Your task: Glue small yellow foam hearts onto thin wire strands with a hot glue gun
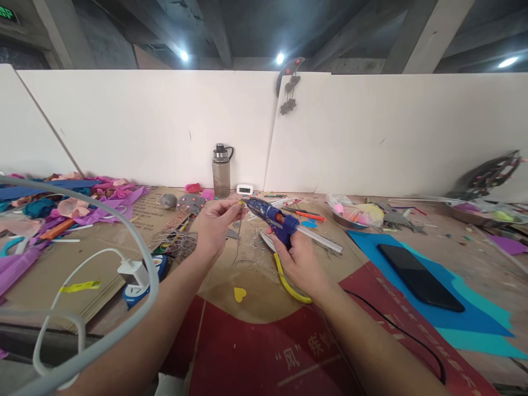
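My right hand (297,259) grips a blue hot glue gun (273,218), with a white glue stick (319,239) sticking out of its back. The gun's nozzle points left, at the fingertips of my left hand (215,223). That hand pinches a thin wire stem (238,234) that hangs down from the fingers, with a small yellow piece at its top touching the nozzle. Both hands are above a cardboard sheet (247,275). A yellow heart cut-out (240,293) lies on the cardboard below them.
A water bottle (221,170) and a small clock (245,189) stand by the white wall. Coloured scraps (61,209) are piled at left. White cables and a charger (132,272) lie near left. A black phone (419,277) rests on blue felt (470,313) at right. Yellow-handled scissors (289,283) lie under my right wrist.
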A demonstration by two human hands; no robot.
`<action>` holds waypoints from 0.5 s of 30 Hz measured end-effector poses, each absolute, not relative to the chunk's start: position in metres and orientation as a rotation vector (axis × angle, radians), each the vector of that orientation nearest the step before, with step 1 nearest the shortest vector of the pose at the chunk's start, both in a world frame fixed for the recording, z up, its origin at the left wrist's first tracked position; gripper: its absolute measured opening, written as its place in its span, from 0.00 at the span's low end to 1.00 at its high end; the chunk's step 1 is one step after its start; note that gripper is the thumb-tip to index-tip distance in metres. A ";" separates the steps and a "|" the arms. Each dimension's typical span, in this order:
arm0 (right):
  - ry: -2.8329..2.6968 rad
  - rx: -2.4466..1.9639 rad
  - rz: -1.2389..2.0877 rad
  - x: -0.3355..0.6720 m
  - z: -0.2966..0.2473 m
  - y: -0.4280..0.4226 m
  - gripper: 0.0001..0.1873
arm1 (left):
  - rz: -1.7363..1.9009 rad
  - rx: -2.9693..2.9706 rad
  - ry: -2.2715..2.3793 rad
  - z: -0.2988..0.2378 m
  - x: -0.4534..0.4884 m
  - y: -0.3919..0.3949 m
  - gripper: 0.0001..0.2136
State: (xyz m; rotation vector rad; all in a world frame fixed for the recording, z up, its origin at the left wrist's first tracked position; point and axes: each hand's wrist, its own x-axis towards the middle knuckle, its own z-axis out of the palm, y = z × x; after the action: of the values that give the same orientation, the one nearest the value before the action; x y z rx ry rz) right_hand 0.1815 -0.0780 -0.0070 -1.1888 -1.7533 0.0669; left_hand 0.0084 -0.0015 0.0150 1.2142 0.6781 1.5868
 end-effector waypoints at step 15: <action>-1.747 -1.194 0.029 0.184 -0.008 -0.080 0.14 | 1.555 1.090 0.629 0.023 0.008 -0.006 0.09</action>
State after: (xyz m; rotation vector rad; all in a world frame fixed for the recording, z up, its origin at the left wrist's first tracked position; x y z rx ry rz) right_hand 0.1837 -0.0797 -0.0076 -1.1943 -1.7471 0.0291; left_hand 0.0085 -0.0057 0.0228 1.0904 0.6292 1.5548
